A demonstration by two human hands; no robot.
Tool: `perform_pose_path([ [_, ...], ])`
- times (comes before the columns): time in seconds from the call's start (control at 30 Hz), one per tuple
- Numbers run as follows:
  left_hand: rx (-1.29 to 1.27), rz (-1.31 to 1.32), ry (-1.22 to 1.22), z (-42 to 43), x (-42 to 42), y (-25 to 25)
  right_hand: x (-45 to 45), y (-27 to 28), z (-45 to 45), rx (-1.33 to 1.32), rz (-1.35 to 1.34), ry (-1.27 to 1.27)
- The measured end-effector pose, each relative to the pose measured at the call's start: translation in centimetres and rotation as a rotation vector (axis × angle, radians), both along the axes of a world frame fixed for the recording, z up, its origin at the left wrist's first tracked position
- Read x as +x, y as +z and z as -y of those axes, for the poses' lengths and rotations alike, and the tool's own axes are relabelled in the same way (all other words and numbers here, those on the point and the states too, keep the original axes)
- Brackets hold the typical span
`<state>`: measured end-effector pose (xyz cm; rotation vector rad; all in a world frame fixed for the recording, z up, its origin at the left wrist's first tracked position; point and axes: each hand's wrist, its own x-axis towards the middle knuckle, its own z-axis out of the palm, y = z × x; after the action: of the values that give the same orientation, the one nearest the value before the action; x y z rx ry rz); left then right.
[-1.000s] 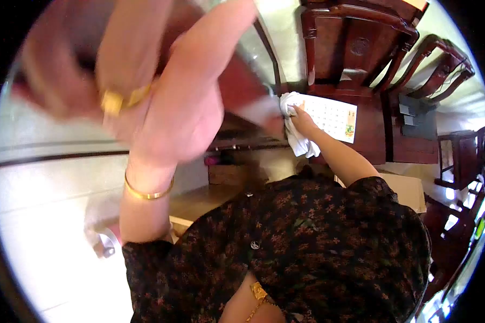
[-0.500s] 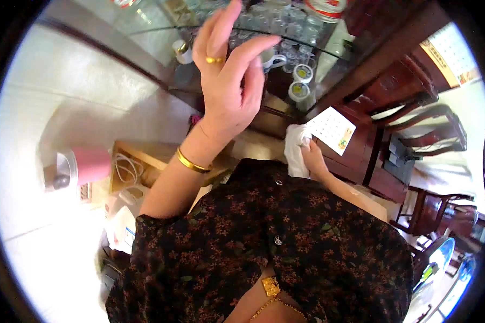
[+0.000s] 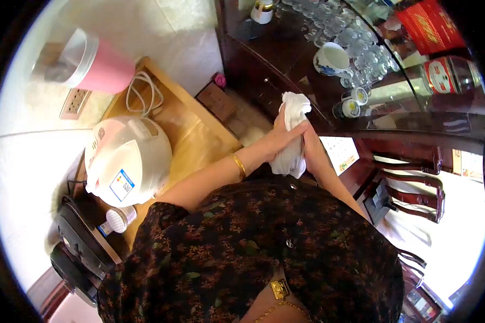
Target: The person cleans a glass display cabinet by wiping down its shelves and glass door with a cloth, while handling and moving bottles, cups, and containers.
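Observation:
A bunched white cloth (image 3: 293, 110) is held upright in front of my chest. My left hand (image 3: 281, 139), with a gold bracelet at the wrist, wraps around it from the left. From the right side my right hand (image 3: 311, 146) grips the same cloth, and the two hands touch. Some of the fingers are hidden behind the cloth and behind each other. Just beyond the hands stands a dark wooden glass cabinet (image 3: 285, 59).
On a wooden counter (image 3: 191, 126) at left are a white rice cooker (image 3: 132, 153), a pink container (image 3: 108, 67) and a black appliance (image 3: 83, 231). Cabinet shelves hold several glasses (image 3: 355, 40), a patterned mug (image 3: 331, 59) and small jars (image 3: 353, 105). Dark chairs (image 3: 420, 188) stand at right.
My left hand has come down from its raised place before the cabinet and now grips the cloth beside my right hand. The view has turned left, bringing the rice cooker fully into sight.

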<state>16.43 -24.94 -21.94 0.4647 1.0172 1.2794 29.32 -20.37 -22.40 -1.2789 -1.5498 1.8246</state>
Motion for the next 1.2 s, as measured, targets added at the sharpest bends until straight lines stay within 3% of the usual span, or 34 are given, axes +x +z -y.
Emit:
perform_pose_path([
  [0.1, -0.122, 0.156, -0.017, 0.1, -0.4, 0.2, 0.5, 0.6, 0.2, -0.120, -0.043, 0.064],
  [0.17, -0.202, 0.008, -0.038, -0.4, 0.7, -1.4, 1.4, -0.1, 0.2, 0.010, 0.032, 0.124],
  [0.27, -0.218, 0.030, 0.120, -2.2, 1.9, -6.3, 3.4, -2.8, 0.3, 0.198, 0.133, 0.172],
  [0.3, -0.277, 0.027, 0.237, -3.1, 1.8, -7.5, 4.8, -4.3, 0.3, 0.156, 0.134, 0.098],
  [0.33, -0.161, -0.023, 0.360, -4.8, 2.1, -12.9, 6.0, -5.2, 0.5, 0.113, 0.134, 0.024],
  [0.37, -0.430, -0.056, 0.470, -4.7, 0.5, -6.0, 6.5, -4.4, 1.1, 0.142, 0.229, 0.058],
  [0.4, -0.339, -0.096, 0.530, -6.3, 0.1, -11.0, 7.0, -3.4, 1.5, -0.049, 0.236, -0.061],
  [0.43, -0.469, -0.328, 0.631, -7.8, -0.7, -12.0, 7.0, -1.5, 2.0, -0.241, 0.243, -0.182],
  [0.53, -0.543, -0.451, 0.660, -10.3, -3.2, -11.8, 12.2, -4.7, 3.1, -0.289, 0.284, -0.104],
  [0.6, -0.583, -0.462, 0.580, -11.1, -4.5, -12.1, 15.9, -6.9, 4.2, -0.296, 0.276, -0.041],
  [0.63, -0.615, -0.565, 0.523, -12.0, -4.9, -14.8, 17.2, -7.7, 4.6, -0.311, 0.288, -0.051],
  [0.7, -0.463, -0.526, 0.418, -13.9, -5.9, -22.4, 19.3, -9.1, 5.8, -0.327, 0.299, -0.051],
  [0.8, -0.453, -0.514, 0.301, -14.5, -4.1, -24.8, 20.5, -10.1, 6.8, -0.226, 0.452, -0.222],
  [0.93, -0.426, -0.485, 0.116, -15.1, 0.1, -26.2, 20.7, -7.2, 5.2, -0.351, 0.388, -0.187],
  [1.0, -0.547, -0.923, -0.035, -14.5, 1.7, -27.2, 20.9, -7.3, 4.9, -0.394, 0.368, -0.170],
  [1.03, -0.556, -0.931, -0.031, -13.4, 1.9, -28.8, 20.9, -8.0, 4.4, -0.408, 0.366, -0.165],
  [1.1, -0.343, 0.234, -0.350, -10.8, 3.1, -33.3, 19.3, -8.0, 3.1, -0.416, 0.360, -0.155],
  [1.17, -0.462, -0.233, -0.021, -8.9, 5.6, -16.2, 16.4, -6.5, 1.1, -0.269, 0.505, -0.027],
  [1.2, -0.496, -0.301, -0.078, -9.7, 7.4, -17.1, 16.7, -7.5, -0.2, -0.310, 0.462, 0.094],
])
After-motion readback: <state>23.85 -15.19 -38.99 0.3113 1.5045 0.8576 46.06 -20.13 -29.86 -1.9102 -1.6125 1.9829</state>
